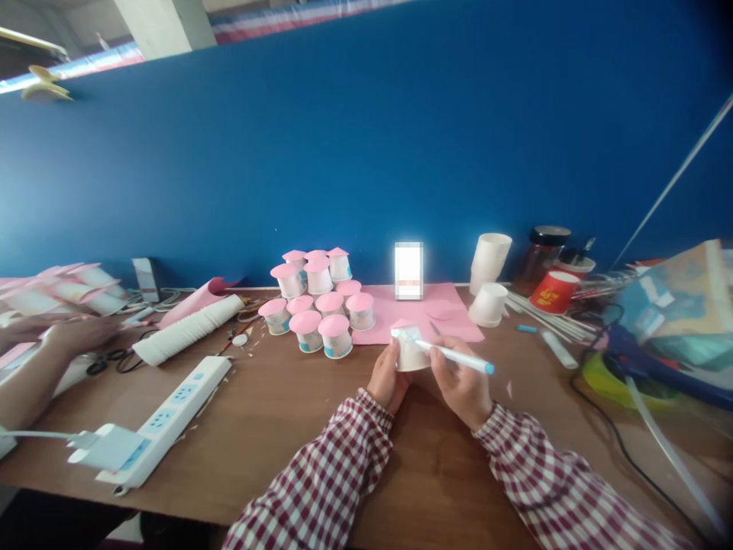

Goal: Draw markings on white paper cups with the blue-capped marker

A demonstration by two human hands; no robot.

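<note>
My left hand is closed around a small white paper cup held upside down just above the brown table. My right hand grips a white pen with a blue cap end; its tip touches the cup's upturned bottom. A pink paper sheet lies just behind the cup. Left of it stands a cluster of several small cups with pink tops, some stacked on others.
A white power strip lies at the front left. Another person's hands work at the far left beside a long lying stack of cups. White cups, a red cup, a dark jar and sticks crowd the right.
</note>
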